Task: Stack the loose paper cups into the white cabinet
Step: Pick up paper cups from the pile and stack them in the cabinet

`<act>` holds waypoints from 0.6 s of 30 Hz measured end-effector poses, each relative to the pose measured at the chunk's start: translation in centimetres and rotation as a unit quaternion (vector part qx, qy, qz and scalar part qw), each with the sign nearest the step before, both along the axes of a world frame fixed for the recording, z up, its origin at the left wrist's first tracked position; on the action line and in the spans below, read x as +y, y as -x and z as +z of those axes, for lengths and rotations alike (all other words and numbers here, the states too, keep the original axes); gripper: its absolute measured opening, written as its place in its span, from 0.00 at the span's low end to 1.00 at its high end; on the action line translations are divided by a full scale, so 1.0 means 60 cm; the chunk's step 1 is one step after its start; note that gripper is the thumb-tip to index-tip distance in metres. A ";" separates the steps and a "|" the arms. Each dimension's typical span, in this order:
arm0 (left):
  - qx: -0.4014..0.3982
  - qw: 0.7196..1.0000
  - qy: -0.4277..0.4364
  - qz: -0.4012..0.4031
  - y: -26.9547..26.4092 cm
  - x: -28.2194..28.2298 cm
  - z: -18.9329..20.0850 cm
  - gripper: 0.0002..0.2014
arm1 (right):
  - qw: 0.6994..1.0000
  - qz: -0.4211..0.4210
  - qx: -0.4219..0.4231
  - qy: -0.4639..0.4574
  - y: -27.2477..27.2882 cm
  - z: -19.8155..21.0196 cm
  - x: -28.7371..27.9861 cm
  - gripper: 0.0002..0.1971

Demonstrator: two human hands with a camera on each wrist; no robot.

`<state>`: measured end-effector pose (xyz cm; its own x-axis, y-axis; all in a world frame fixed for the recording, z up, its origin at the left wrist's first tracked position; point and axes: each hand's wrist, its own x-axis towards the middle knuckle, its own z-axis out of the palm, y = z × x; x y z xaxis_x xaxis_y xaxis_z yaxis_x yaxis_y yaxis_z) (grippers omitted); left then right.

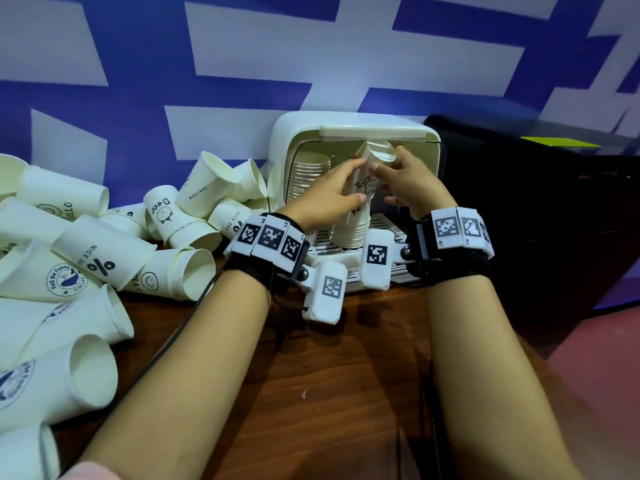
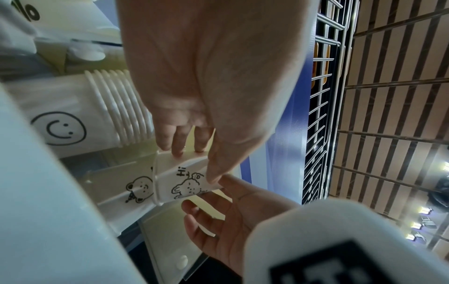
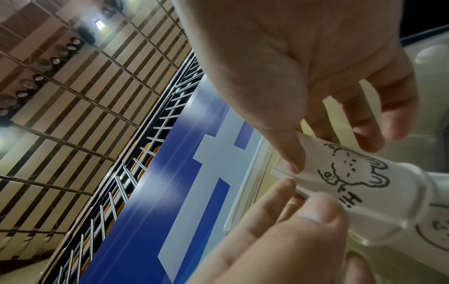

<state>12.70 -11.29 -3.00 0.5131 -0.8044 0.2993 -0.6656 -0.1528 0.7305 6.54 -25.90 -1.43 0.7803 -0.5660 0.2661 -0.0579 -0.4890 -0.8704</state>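
A paper cup point(image 2: 184, 182) printed with "Hi" and a small bear is held upside down inside the open front of the white cabinet point(image 1: 353, 124), its rim set over the top of a stack of cups point(image 1: 349, 230) that stands on the cabinet's slatted floor. The cup is gripped by the left hand point(image 1: 329, 195), fingers curled along its far side and the thumb pressed on its near wall close to the base. The same cup is pinched at its base end by the right hand point(image 1: 408, 181), thumb on one side and fingertips on the other; the remaining fingers are loosely spread. A second stack of cups point(image 1: 310, 178), with many rims showing, is seen deeper in the cabinet, to the left of the held cup; in the left wrist view a smiley face is printed on its outermost cup point(image 2: 60, 123). The cabinet's lid point(image 1: 372, 131) is raised above the opening. To the left of the cabinet, a heap of loose paper cups point(image 1: 104, 258) lies on the wooden table point(image 1: 329, 393), most on their sides. To the right of the cabinet a black box point(image 1: 540, 202) is seen. Behind the cabinet a blue-and-white patterned wall point(image 1: 242, 64) rises. Marker-tagged bands point(image 1: 268, 242) are worn on both wrists.
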 end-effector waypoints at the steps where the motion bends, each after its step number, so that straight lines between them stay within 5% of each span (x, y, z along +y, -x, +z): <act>1: -0.003 1.000 -0.004 0.003 0.001 -0.001 0.000 0.31 | 1.000 0.001 0.000 0.002 0.000 0.000 0.000 0.21; 8: 0.034 0.999 -0.022 0.022 0.002 -0.004 0.000 0.33 | 1.000 0.013 0.005 -0.015 -0.009 -0.001 0.003 0.16; 14: 0.052 0.998 -0.035 0.030 0.004 -0.002 0.000 0.34 | 0.999 0.009 0.035 -0.023 -0.012 -0.003 0.002 0.31; 18: 0.068 0.995 -0.056 0.039 0.001 -0.002 -0.001 0.33 | 0.996 0.013 0.089 -0.002 -0.015 -0.005 0.002 0.29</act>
<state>12.63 -11.40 -3.07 0.6053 -0.7847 0.1335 -0.5439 -0.2853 0.7892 7.46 -25.78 -1.75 0.8290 -0.5460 0.1209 -0.1985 -0.4894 -0.8492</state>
